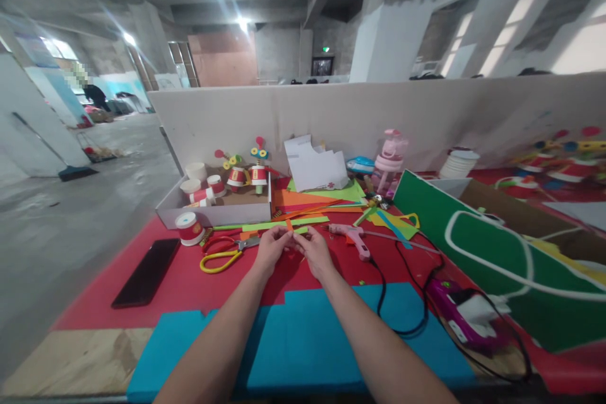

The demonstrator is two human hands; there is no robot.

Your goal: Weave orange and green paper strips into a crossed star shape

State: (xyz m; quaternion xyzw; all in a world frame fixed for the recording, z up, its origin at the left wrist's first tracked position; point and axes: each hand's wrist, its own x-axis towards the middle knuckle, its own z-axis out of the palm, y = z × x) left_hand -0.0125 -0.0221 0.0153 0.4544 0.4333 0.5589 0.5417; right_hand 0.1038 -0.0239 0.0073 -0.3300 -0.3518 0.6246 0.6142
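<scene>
Just left of the pink glue gun (353,237), the fingertips of both hands meet around small, narrow, flat strips that look like paper: the left hand (273,247) pinches an orange strip (290,225), the right hand (312,249) a yellow-green strip (301,230). Whether the strips are joined is hidden by the fingers. Beyond the glue gun, loose coloured sheets lie below a jagged-edged white sheet (316,165). Farther left of it are scissors (240,245) with looped red and yellow handles, and a low-walled white box (218,213) of paper cups. A smooth blue sheet (293,353) covers the table nearer than the gun; its black cord trails right.
</scene>
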